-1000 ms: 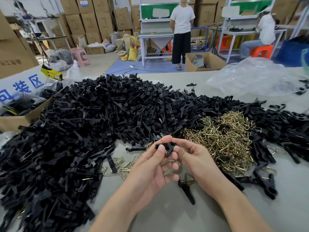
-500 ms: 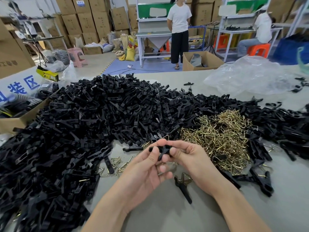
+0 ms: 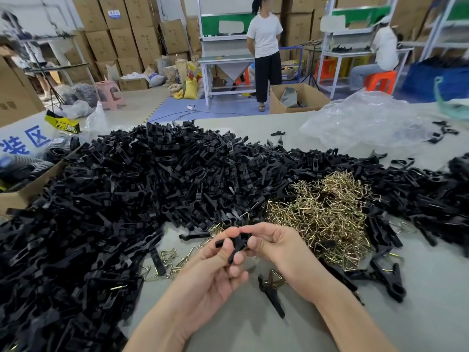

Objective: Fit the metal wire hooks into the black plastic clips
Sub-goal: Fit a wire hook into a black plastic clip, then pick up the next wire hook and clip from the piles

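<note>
Both hands meet over the table's near middle around one black plastic clip (image 3: 237, 246). My left hand (image 3: 215, 275) pinches the clip's left part between thumb and fingers. My right hand (image 3: 276, 246) grips its right end with thumb and curled fingers. Whether a wire hook sits in this clip I cannot tell, as fingers cover it. A big heap of black clips (image 3: 127, 199) spreads across the left and back. A pile of brass-coloured wire hooks (image 3: 322, 214) lies just right of my hands. One clip with a hook (image 3: 270, 288) lies on the table below my hands.
Loose hooks (image 3: 175, 262) are scattered left of my hands. Finished clips (image 3: 385, 278) lie at the right. A crumpled clear plastic bag (image 3: 368, 120) sits at the back right, a cardboard box (image 3: 22, 194) at the left edge. People stand and sit at benches behind.
Both hands stay together on the clip and have turned it slightly between the fingers. The view has shifted a little; the piles have not moved.
</note>
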### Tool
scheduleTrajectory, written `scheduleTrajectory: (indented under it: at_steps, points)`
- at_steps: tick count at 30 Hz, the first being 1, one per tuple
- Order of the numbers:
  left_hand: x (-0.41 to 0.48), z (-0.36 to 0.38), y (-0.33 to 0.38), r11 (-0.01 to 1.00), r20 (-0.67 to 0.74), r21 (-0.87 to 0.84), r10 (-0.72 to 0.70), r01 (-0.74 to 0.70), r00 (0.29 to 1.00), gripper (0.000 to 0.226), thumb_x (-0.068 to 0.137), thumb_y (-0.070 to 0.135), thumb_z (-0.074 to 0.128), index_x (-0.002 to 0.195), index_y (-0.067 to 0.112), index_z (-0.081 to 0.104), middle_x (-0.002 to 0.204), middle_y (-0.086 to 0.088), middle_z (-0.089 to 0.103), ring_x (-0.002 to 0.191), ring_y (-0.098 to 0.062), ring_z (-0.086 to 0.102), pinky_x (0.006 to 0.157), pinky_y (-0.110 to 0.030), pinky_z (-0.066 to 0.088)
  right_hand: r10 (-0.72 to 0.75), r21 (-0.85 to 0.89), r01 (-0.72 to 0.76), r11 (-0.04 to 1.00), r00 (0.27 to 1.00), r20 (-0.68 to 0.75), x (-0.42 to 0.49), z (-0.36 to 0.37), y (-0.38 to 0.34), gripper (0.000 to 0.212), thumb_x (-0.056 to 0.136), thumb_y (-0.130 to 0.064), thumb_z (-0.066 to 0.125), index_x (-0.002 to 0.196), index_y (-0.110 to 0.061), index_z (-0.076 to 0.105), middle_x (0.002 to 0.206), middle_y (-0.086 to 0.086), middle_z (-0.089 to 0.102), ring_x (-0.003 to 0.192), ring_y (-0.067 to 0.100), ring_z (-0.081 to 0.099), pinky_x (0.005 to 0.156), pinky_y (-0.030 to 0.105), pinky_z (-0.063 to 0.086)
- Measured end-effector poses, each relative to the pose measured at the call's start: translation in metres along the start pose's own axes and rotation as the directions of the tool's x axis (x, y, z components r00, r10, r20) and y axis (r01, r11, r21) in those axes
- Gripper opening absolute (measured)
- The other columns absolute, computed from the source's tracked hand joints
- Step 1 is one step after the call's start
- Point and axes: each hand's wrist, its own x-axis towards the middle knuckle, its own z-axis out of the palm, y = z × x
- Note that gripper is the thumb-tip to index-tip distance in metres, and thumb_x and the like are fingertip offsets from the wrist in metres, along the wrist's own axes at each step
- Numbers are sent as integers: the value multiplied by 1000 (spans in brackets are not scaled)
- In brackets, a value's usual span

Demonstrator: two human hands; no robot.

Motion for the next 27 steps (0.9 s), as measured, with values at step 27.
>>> scheduleTrajectory:
  at_steps: [27]
  points:
    - [-9,5,-7,117,-68,991,850,-61,522,17,99,18,56,108,23,69,97,5,70,94,-15,60,91,-31,45,-31,479,518,709,701,-713,-71,-114,-134,30,93,-6,65,122,3,59,132,24,63,114,23,68,88,24,59]
